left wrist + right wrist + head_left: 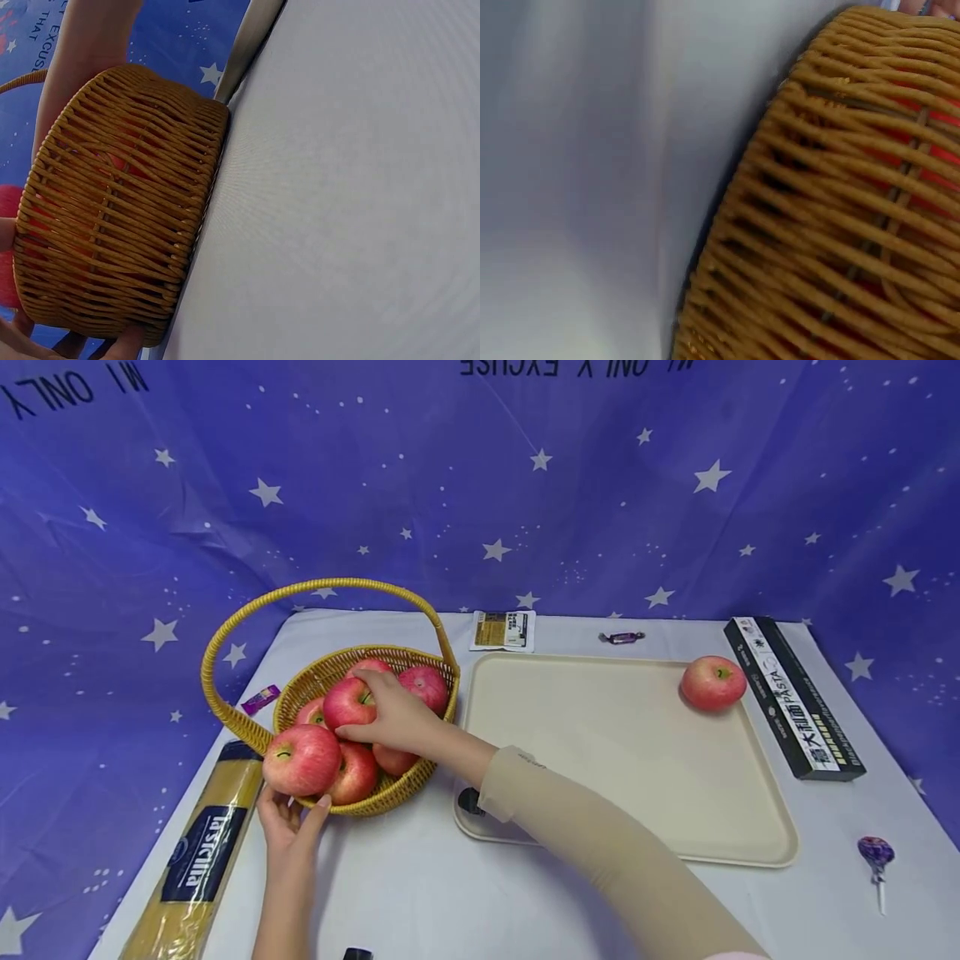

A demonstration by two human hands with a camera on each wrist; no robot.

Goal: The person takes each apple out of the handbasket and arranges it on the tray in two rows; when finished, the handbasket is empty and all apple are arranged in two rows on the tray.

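A wicker basket (405, 792) with a tall arched handle stands at the left of the table, filled with several red apples. My right hand (397, 714) reaches in over its side and grips an apple (349, 703) on top of the pile, thumb on the near side. At the front left rim, my left hand (288, 835) holds the basket, thumb up at the edge beneath a large apple (302, 760). The left wrist view has its fingers (126, 343) against the woven wall (120, 202). The right wrist view shows mostly wicker wall (832, 232); the grasp is hidden there.
Right of the basket lies a beige tray (592, 743) with one apple (712, 683) in its far right corner. A pasta box (795, 702) and a lollipop (876, 853) lie further right. A spaghetti pack (202, 852) flanks the left hand. Small packets (502, 631) lie behind.
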